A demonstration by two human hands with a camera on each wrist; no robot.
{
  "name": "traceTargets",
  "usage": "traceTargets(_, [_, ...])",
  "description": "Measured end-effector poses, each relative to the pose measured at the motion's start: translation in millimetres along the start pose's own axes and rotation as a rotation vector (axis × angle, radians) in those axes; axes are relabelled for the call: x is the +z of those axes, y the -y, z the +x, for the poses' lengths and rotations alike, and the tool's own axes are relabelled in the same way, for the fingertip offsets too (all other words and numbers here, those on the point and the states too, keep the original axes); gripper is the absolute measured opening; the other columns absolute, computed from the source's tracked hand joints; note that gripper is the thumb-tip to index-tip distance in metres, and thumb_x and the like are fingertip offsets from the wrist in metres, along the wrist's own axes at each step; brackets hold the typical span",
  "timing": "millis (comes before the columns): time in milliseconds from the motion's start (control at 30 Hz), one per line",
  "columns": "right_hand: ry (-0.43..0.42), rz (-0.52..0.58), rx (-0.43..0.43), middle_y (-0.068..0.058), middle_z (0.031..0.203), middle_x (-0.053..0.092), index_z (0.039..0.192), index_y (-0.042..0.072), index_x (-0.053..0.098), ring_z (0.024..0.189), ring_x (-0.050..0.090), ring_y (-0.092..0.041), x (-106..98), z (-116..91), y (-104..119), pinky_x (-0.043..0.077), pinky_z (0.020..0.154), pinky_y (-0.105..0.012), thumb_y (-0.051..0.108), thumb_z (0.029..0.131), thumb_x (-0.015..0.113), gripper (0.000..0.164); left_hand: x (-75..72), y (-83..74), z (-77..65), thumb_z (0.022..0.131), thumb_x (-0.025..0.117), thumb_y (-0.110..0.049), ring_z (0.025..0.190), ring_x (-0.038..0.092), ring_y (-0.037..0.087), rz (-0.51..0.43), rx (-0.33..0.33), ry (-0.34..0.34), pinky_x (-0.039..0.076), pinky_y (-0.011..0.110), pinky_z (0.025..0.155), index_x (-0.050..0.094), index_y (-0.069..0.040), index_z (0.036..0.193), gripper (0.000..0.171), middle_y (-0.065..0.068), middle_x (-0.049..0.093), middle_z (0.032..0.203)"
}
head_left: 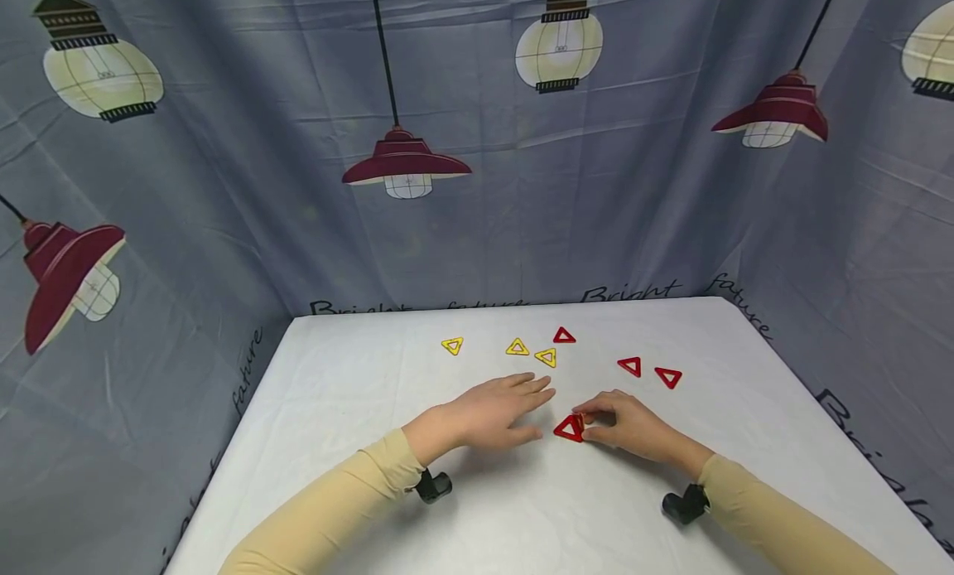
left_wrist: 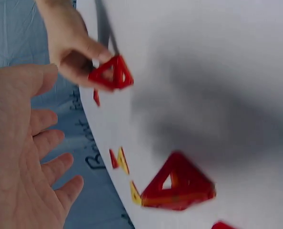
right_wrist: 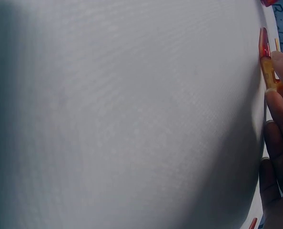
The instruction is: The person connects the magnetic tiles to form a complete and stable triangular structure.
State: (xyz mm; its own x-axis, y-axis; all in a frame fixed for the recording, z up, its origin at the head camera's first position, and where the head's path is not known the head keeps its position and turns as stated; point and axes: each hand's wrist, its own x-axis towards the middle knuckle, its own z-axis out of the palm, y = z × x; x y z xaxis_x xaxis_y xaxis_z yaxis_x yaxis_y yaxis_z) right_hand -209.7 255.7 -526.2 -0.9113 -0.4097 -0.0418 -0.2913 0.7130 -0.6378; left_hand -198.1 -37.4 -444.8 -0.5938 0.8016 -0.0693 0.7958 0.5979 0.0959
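Observation:
My right hand (head_left: 629, 426) pinches red triangular frames (head_left: 577, 424) between thumb and fingers, low over the white table. In the left wrist view these frames (left_wrist: 116, 71) meet at an angle along an edge; from the right wrist, the pinched piece (right_wrist: 268, 69) appears edge-on, red and amber. Palm down, my left hand (head_left: 495, 409) hovers just left of the held frames, fingers extended and nothing in them. A red pyramid of triangular frames (left_wrist: 179, 196) stands near the left wrist camera, hidden from the head view.
Three yellow triangles (head_left: 510, 352) lie farther back on the white table (head_left: 358, 393). Red triangles lie at the back (head_left: 564, 340) and to the right (head_left: 668, 384). Grey curtains (head_left: 477, 227) printed with lamps surround the table's far and side edges.

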Motion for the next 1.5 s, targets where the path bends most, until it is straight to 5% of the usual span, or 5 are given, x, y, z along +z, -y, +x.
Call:
traceTargets(400, [0.003, 0.014, -0.025, 0.013, 0.101, 0.063, 0.125, 0.026, 0.074, 0.1, 0.054, -0.014, -1, -3, -1, 0.047, 0.091, -0.042, 0.035, 0.087, 0.083, 0.04, -21.0, 57.1, -17.1, 0.108, 0.046, -0.043, 0.155, 0.018, 0.025, -0.075, -0.177, -0.038, 0.019, 0.042, 0.123, 0.03, -0.015, 0.162, 0.063, 0.002, 0.022, 0.169])
traceTargets(700, [0.0, 0.003, -0.047, 0.015, 0.1, 0.063, 0.125, 0.026, 0.073, 0.097, 0.055, -0.012, -1, -4, -2, 0.049, 0.087, -0.034, 0.036, 0.087, 0.083, 0.04, -13.5, 93.0, -28.0, 0.109, 0.041, -0.027, 0.153, 0.023, 0.03, -0.082, -0.304, -0.023, 0.019, 0.04, 0.122, 0.031, -0.012, 0.161, 0.056, 0.007, 0.026, 0.167])
traceTargets(1200, [-0.008, 0.003, -0.015, 0.016, 0.099, 0.063, 0.124, 0.028, 0.073, 0.097, 0.055, -0.011, 1, -4, -2, 0.049, 0.088, -0.035, 0.036, 0.086, 0.084, 0.04, 1.9, 130.9, -33.1, 0.11, 0.039, -0.021, 0.152, 0.025, 0.035, -0.098, -0.419, 0.04, 0.021, 0.046, 0.122, 0.034, -0.008, 0.16, 0.052, 0.012, 0.029, 0.166])
traceTargets(1500, [-0.003, 0.012, 0.006, 0.016, 0.1, 0.063, 0.125, 0.028, 0.073, 0.099, 0.055, -0.012, 1, -3, -1, 0.048, 0.09, -0.04, 0.036, 0.086, 0.084, 0.041, 8.8, 138.6, -30.5, 0.11, 0.038, -0.022, 0.152, 0.026, 0.035, -0.122, -0.493, 0.088, 0.023, 0.049, 0.121, 0.037, -0.01, 0.159, 0.051, 0.012, 0.03, 0.165])
